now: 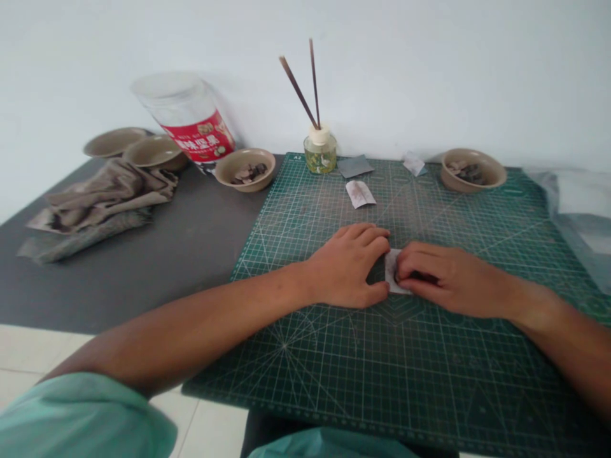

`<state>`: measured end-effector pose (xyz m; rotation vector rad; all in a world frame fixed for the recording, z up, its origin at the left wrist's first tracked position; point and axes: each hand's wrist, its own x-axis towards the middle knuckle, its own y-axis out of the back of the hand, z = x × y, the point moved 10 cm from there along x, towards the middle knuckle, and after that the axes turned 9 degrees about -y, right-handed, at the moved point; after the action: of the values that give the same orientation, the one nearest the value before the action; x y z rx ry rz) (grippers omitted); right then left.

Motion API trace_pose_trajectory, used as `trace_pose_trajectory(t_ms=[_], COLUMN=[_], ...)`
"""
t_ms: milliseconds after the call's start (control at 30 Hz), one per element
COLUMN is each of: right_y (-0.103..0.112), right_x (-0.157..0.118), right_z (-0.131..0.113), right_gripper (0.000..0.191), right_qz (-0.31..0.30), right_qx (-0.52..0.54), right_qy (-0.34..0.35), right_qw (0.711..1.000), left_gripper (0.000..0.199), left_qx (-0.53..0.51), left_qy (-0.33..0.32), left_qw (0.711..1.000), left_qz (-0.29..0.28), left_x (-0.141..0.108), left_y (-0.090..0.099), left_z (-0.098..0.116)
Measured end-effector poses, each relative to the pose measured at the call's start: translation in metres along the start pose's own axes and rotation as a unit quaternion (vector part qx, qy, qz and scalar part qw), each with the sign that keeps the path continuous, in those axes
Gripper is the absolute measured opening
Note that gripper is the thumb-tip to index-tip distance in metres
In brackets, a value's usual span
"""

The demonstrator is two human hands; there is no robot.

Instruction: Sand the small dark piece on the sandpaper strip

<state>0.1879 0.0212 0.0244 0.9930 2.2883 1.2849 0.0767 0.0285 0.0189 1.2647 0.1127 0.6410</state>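
Head view: the left hand point(346, 266) and the right hand point(449, 280) grip a small folded white paper point(392, 272) between them, pressing it down on the middle of the green cutting mat point(382, 375).

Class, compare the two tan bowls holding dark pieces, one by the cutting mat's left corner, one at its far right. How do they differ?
The left bowl sits on the dark tabletop, while the right bowl stands on the green cutting mat. The left bowl is beside a tipped plastic jar; the right bowl is not. Both are shallow, upright and hold dark pieces.
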Motion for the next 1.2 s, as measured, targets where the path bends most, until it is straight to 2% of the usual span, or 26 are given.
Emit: trace_pose_trajectory(t_ms=[67, 200, 300, 433, 533, 600, 667, 733, 867, 1000, 1067, 1200], right_y=[-0.001, 0.007, 0.007, -0.008, -0.007, 0.002, 0.011, 0.013, 0.001, 0.009, 0.017, 0.011], right_x=[0.001, 0.007, 0.004, -0.003, 0.001, 0.005, 0.006, 0.004, 0.0, 0.007, 0.009, 0.004], right_z=[-0.002, 0.012, 0.012, -0.009, -0.009, 0.002, 0.014, 0.015, 0.002, 0.011, 0.018, 0.012], right_gripper=[0.01, 0.014, 0.014, 0.015, 0.015, 0.015, 0.016, 0.016, 0.014, 0.016, 0.017, 0.02], right_qz=[0.028, 0.069, 0.036, -0.013, 0.035, 0.079, 0.092, 0.069, 0.016, 0.076, 0.082, -0.005], right_qx=[-0.022, -0.106, -0.1, -0.037, -0.066, -0.101, -0.114, -0.093, -0.016, -0.052, -0.065, -0.007], right_qy=[0.004, -0.026, -0.02, 0.035, 0.032, 0.002, -0.027, -0.028, 0.01, -0.016, -0.03, -0.01], right_qw=[0.999, 0.992, 0.994, 0.999, 0.997, 0.992, 0.989, 0.993, 1.0, 0.996, 0.994, 1.0], left_gripper=[0.05, 0.051, 0.052, 0.052, 0.05, 0.049, 0.051, 0.052, 0.051, 0.049, 0.05, 0.052], left_qx=[-0.003, 0.001, 0.003, -0.006, -0.007, -0.004, 0.0, 0.003, 0.001, -0.006, -0.005, 0.002], left_qy=[0.003, 0.005, 0.008, 0.006, 0.002, 0.002, 0.003, 0.003, 0.007, 0.007, 0.006, 0.004], left_qw=[1.0, 1.0, 1.0, 1.0, 1.0, 1.0, 1.0, 1.0, 1.0, 1.0, 1.0, 1.0], left_qz=[0.0, -0.007, -0.011, -0.006, -0.005, -0.004, -0.003, -0.004, -0.009, -0.005, -0.004, -0.006], left_x=[0.0, 0.0, 0.0, 0.0, 0.0, 0.0, 0.0, 0.0, 0.001, 0.001, 0.001, 0.001], left_y=[0.0, 0.0, -0.001, 0.0, 0.0, 0.0, 0.001, 0.0, -0.001, 0.0, 0.0, 0.0], left_z=[0.0, 0.0, -0.001, -0.001, 0.0, 0.0, 0.0, 0.0, 0.0, 0.0, 0.0, 0.0])
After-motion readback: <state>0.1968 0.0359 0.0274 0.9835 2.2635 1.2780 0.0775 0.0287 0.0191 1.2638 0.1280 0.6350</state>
